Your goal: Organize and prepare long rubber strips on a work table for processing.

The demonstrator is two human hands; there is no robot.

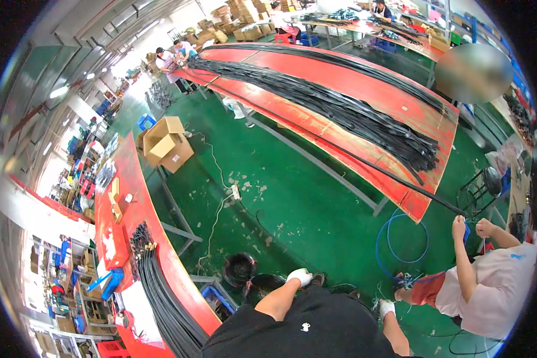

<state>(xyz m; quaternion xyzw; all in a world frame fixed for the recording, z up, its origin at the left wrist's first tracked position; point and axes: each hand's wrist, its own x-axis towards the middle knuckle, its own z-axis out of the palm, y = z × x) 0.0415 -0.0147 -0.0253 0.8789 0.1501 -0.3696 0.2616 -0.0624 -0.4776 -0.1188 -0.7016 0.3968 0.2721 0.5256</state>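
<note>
My left hand [299,276] wears a white glove and hangs low in front of my black shirt, above the green floor. Nearest to it are black coils [267,280] on the floor, apart from the hand as far as I can see. My right hand [387,308], also in a white glove, hangs at my other side, near a co-worker's leg. The fingers of both hands are too small and turned away to read, and nothing held shows in either. On the red table at my left lies a bundle of black cables [167,298] with brass-coloured ends.
A long red table [334,134] carries black strips [316,95]. At the right a co-worker [489,286] holds the end of a long black tube [420,190]. A blue hose [378,250] loops on the floor. A power strip [235,191] and an open cardboard box [168,145] lie ahead.
</note>
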